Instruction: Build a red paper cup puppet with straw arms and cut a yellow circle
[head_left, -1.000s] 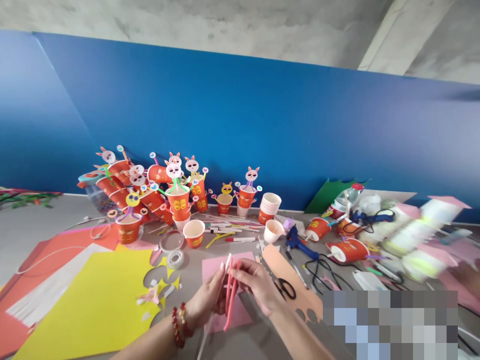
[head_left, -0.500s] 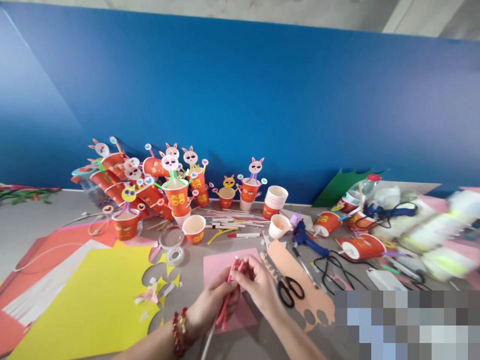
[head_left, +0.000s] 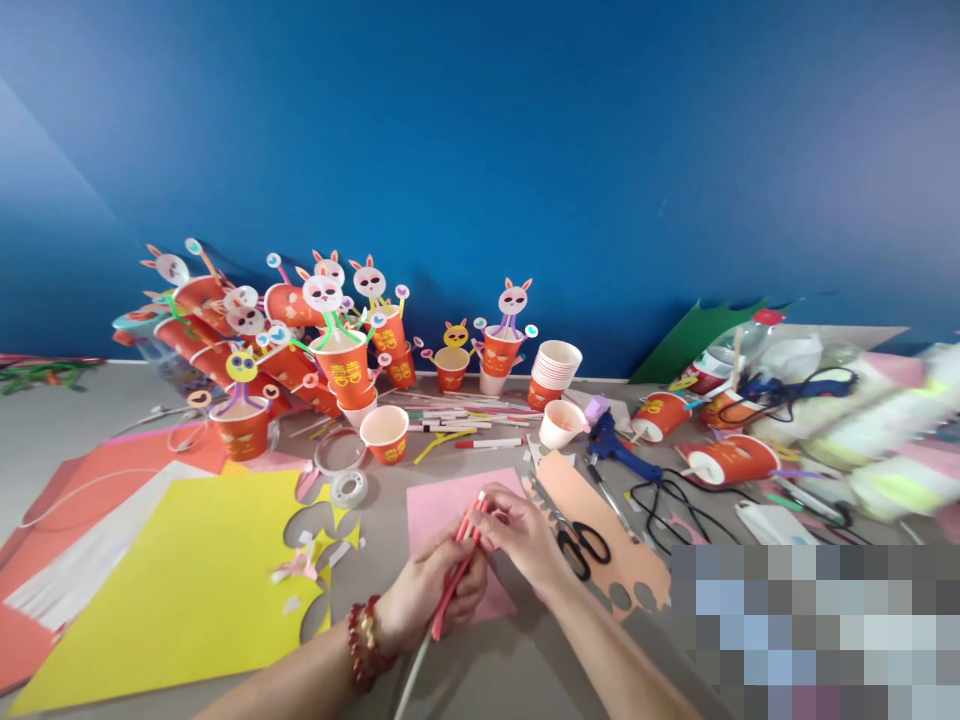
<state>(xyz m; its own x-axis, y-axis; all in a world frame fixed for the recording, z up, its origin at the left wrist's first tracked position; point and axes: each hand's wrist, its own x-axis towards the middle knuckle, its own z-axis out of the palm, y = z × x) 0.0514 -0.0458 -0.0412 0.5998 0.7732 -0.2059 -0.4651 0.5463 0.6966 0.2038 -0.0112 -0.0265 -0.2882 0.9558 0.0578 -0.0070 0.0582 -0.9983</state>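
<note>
My left hand (head_left: 430, 578), with red beads at its wrist, is closed around a bundle of thin pinkish-red strips (head_left: 448, 598). The bundle leans, its upper end showing a small white tip. From below the left hand a thin white stick (head_left: 412, 675) runs down toward me; whether it joins the strips is hidden. My right hand (head_left: 517, 528) pinches at the strips near their top end. Under both hands lies a pink sheet (head_left: 431, 505). Black-handled scissors (head_left: 576, 560) rest just right of my right hand on a cut-out orange sheet (head_left: 570, 480).
Red paper cups with rabbit faces (head_left: 341, 362) crowd the back left. Stacked cups (head_left: 555, 370) stand at the middle back. A blue glue gun (head_left: 622, 452) with a black cord lies right. A yellow sheet (head_left: 187, 590) and a tape roll (head_left: 349, 488) are left.
The strips, spread apart before, now lie closer together in my left hand. My right fingers have shifted slightly up along them. The view has tilted down a little.
</note>
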